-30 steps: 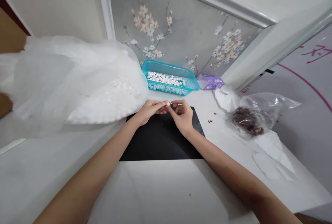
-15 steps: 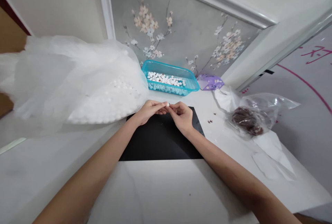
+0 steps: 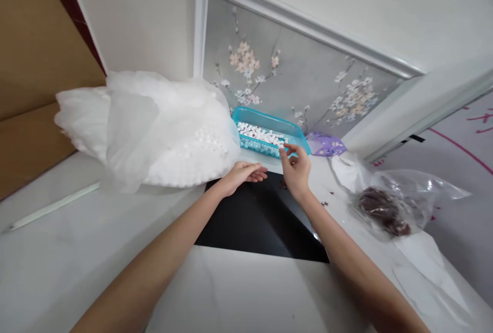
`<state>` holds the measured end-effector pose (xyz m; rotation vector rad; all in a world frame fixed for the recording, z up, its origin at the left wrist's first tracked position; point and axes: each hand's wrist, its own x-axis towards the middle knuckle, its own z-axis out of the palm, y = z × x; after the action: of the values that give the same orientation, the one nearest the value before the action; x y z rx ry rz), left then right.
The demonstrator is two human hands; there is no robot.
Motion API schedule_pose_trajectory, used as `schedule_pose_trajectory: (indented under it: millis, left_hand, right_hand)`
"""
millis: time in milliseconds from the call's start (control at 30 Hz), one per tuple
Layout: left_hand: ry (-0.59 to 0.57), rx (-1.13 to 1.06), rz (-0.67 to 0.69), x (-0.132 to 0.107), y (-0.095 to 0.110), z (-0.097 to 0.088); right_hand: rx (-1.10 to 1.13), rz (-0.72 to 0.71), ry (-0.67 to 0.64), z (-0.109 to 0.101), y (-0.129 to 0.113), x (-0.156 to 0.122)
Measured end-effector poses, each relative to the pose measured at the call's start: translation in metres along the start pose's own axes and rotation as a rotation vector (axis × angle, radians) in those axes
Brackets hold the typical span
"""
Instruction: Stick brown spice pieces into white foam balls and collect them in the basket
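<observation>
My right hand [image 3: 296, 171] is raised at the near right edge of the blue plastic basket [image 3: 271, 116]. Its thumb and index finger pinch what looks like a small white ball [image 3: 281, 149], hard to separate from the white balls [image 3: 258, 131] behind it. Over the far edge of the black mat [image 3: 254, 220], my left hand [image 3: 244, 174] is open, its fingers stretched out and thumb on top; no object shows in it. Small brown star-like pieces [image 3: 283, 184] lie on the mat beside my right wrist.
A large translucent bag of white balls [image 3: 181, 143] fills the left back. To the right are a purple packet [image 3: 327, 144], loose brown pieces [image 3: 324, 203] and a clear bag of brown pieces [image 3: 381, 209]. A framed flower picture [image 3: 308, 60] stands behind.
My hands were together over the mat around a small white ball. They have parted, my right hand rising to the basket while the left stays over the mat. The view has shifted.
</observation>
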<state>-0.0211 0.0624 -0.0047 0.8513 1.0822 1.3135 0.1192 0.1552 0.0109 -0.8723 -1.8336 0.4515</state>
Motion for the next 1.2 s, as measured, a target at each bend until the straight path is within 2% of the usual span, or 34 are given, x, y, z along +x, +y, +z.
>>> schedule_pose_trajectory:
  millis: [133,200,233,300,367,433,500,567,633,733,833,867,967,1067,1200]
  left_hand:
    - [-0.009,0.006,0.004,0.001,-0.001,0.0]
    - [-0.014,0.007,0.008,0.002,-0.001,0.0]
    - [-0.016,0.008,0.012,0.002,-0.002,0.0]
    - [-0.01,0.004,0.031,0.002,-0.003,0.0]
    - [0.012,-0.008,0.068,0.002,-0.005,-0.001]
    - [0.04,-0.025,0.105,0.002,-0.007,-0.003]
    - [0.057,-0.041,0.12,0.002,-0.01,-0.003]
    - [0.061,-0.054,0.115,0.002,-0.011,-0.003]
    - [0.058,-0.068,0.103,0.003,-0.012,-0.002]
    - [0.046,-0.099,0.081,0.005,-0.01,-0.002]
    - [0.022,-0.148,0.049,0.008,-0.005,-0.005]
    - [0.014,-0.167,0.039,0.009,-0.003,-0.006]
    - [-0.002,-0.201,0.018,0.011,0.0,-0.008]
    - [-0.02,-0.153,0.013,0.008,0.002,-0.006]
    - [-0.012,-0.071,0.032,0.001,0.004,0.0]
  right_hand:
    - [-0.202,-0.012,0.076,0.016,0.005,0.039]
    - [-0.226,-0.034,0.11,0.027,-0.008,0.045]
    - [-0.219,-0.088,0.074,0.032,-0.019,0.045]
    - [-0.197,-0.277,-0.143,0.044,-0.046,0.04]
    - [-0.215,-0.455,-0.466,0.057,-0.071,0.033]
    - [-0.332,-0.493,-0.67,0.072,-0.088,0.028]
    - [-0.454,-0.427,-0.758,0.086,-0.094,0.027]
    - [-0.508,-0.363,-0.772,0.096,-0.094,0.029]
    - [-0.502,-0.359,-0.767,0.098,-0.089,0.033]
    - [-0.338,-0.347,-0.676,0.085,-0.078,0.035]
    - [0.058,-0.135,-0.472,0.055,-0.059,0.028]
    - [0.158,-0.052,-0.452,0.043,-0.051,0.024]
    - [0.256,0.099,-0.476,0.014,-0.029,0.008]
    - [0.282,0.208,-0.48,-0.004,-0.019,-0.005]
    - [0.311,0.233,-0.534,-0.019,-0.017,-0.01]
